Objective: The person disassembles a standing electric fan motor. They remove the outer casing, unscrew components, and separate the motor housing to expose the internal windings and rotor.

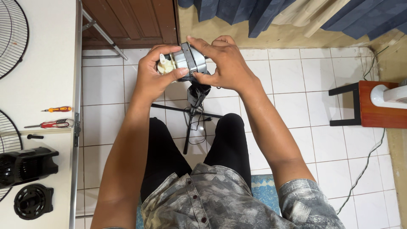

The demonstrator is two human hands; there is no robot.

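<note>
Your left hand [153, 72] and right hand [224, 63] are both clamped around a grey fan motor [189, 61], held up over your knees and the tiled floor [296, 85]. Its cream gear end sits under your left fingers. On the bench [46, 85] to your left lie two screwdrivers [54, 116] and black fan parts [27, 178].
</note>
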